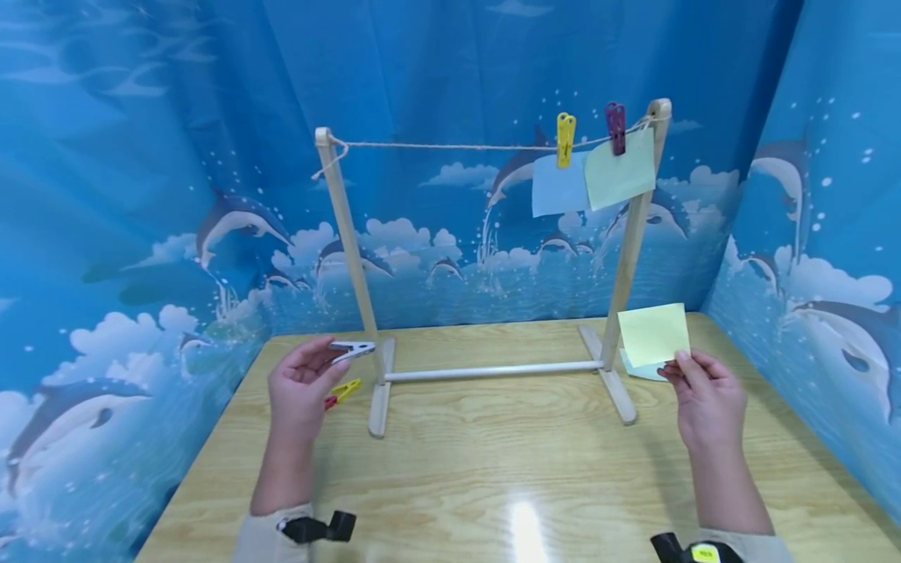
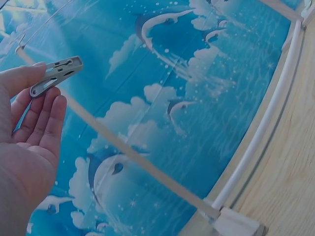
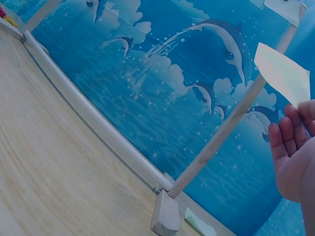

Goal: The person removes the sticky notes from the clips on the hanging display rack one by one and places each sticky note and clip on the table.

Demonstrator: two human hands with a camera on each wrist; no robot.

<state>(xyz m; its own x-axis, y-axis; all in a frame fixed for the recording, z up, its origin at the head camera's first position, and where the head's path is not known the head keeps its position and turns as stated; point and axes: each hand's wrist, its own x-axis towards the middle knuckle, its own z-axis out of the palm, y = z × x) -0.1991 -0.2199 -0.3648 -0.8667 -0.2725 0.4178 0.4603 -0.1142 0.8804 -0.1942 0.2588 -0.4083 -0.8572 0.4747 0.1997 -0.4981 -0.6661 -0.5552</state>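
Sleeves (image 1: pixel 271 541): nearest the head camera, pale, each with a black strapped device (image 1: pixel 342 526) at the wrist.
Curtain (image 1: pixel 422 70): blue, dolphin-printed, behind and at both sides.
Table (image 1: pixel 464 446): light wood grain.
Rack (image 1: pixel 629 250): two upright posts on feet, white bar low between them, string (image 1: pixel 443 146) across the top.
Right hand (image 1: pixel 711 403): thumb and forefinger pinch a lower corner of the yellow note; remaining fingers loosely bent.
Left hand (image 1: pixel 299 387): thumb and fingertips pinch the grey clip beside the left post; remaining fingers loosely curled.
Yellow note (image 1: pixel 655 332): held up near the right post, partly hiding a pale note (image 1: pixel 644 368) on the table.
Hung notes: green (image 1: pixel 626 173) overlapping blue (image 1: pixel 552 188), under purple (image 1: pixel 615 125) and yellow (image 1: pixel 565 141) clips.
Grey clip (image 2: pixel 74 64): raised off the table.
Loose clips: yellow (image 1: pixel 346 390) and red (image 1: pixel 329 403), by the left foot, partly hidden by the left hand.
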